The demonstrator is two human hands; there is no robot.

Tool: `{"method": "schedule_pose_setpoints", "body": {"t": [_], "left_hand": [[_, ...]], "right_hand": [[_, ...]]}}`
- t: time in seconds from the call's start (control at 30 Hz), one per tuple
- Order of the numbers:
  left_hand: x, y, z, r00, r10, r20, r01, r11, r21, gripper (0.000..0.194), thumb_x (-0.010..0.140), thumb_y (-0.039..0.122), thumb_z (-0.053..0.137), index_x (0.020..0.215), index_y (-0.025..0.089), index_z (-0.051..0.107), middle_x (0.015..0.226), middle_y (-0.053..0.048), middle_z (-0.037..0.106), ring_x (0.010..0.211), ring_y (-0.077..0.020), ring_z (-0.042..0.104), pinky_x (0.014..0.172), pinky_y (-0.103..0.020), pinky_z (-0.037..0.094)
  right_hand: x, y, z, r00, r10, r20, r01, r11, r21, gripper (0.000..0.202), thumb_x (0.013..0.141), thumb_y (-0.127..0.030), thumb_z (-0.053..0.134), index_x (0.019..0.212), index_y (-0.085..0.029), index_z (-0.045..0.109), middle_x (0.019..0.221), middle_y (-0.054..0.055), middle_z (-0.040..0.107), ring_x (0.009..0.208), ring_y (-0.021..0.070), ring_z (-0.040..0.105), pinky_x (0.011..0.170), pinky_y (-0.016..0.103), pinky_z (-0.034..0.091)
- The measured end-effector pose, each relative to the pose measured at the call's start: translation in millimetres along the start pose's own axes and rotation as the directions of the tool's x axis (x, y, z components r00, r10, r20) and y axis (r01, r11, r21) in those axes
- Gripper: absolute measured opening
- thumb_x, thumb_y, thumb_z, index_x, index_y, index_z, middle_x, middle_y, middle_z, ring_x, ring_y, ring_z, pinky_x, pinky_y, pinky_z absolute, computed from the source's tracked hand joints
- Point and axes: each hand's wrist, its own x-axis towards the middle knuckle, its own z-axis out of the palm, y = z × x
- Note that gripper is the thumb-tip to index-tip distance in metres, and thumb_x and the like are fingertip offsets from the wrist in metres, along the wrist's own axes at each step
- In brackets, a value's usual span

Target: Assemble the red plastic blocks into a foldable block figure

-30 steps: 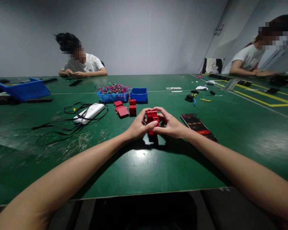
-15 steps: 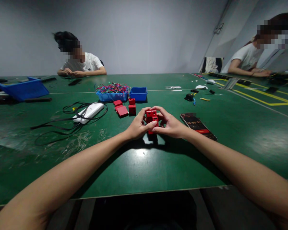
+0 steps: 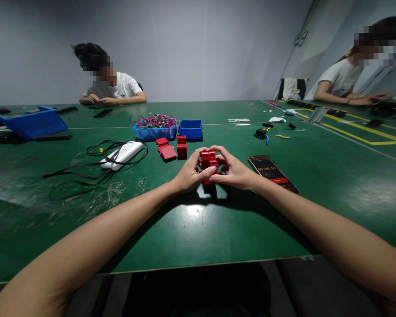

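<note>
Between my two hands, low over the green table (image 3: 191, 246), is a red block-shaped piece (image 3: 208, 156) with two dark round holes near its top. My left hand (image 3: 191, 172) curls round it from the left, thumb across its front. From the right, my right hand (image 3: 235, 171) closes on the same piece, its thumb meeting the left thumb. Fingers hide much of the piece, so I cannot tell whether it is one part or more. Beyond my left hand, more red boxes lie flat (image 3: 168, 153) and stand upright (image 3: 181, 151).
A blue tray of coloured wires (image 3: 155, 133) sits beside a smaller blue bin (image 3: 190, 129). A white power strip (image 3: 122, 155) with black cable lies left, a phone (image 3: 272, 174) right. Two people sit beyond, at left (image 3: 125, 86) and right (image 3: 338, 81).
My hands and the red piece stay in nearly the same place. At the far right, the other person's hands have shifted slightly.
</note>
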Motion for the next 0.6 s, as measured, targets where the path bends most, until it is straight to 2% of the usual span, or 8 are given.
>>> {"method": "schedule_pose_setpoints", "body": {"t": [0.2, 0.6], "left_hand": [[-0.7, -2.0, 0.8, 1.0, -0.012, 0.01, 0.013, 0.999, -0.038, 0.061, 0.083, 0.048, 0.062, 0.133, 0.019, 0.04, 0.122, -0.011, 0.058, 0.111, -0.0266, 0.057, 0.101, -0.044, 0.043], [-0.8, -2.2, 0.7, 0.999, -0.012, 0.03, 0.012, 1.0, -0.021, 0.061, 0.085, 0.048, 0.06, 0.133, 0.019, 0.038, 0.124, -0.012, 0.056, 0.11, -0.0264, 0.057, 0.101, -0.045, 0.044]], "right_hand": [[0.2, -1.5, -0.2, 0.999, 0.045, 0.005, -0.045, 0.999, 0.007, 0.076, 0.073, -0.036, 0.077, 0.134, -0.026, 0.032, 0.115, 0.008, 0.062, 0.1, 0.0221, 0.064, 0.087, 0.04, 0.054], [-0.5, -2.1, -0.5, 1.0, 0.028, 0.009, -0.028, 0.999, -0.046, 0.074, 0.075, -0.037, 0.075, 0.134, -0.026, 0.032, 0.116, 0.008, 0.062, 0.101, 0.0221, 0.064, 0.086, 0.039, 0.053]]}}
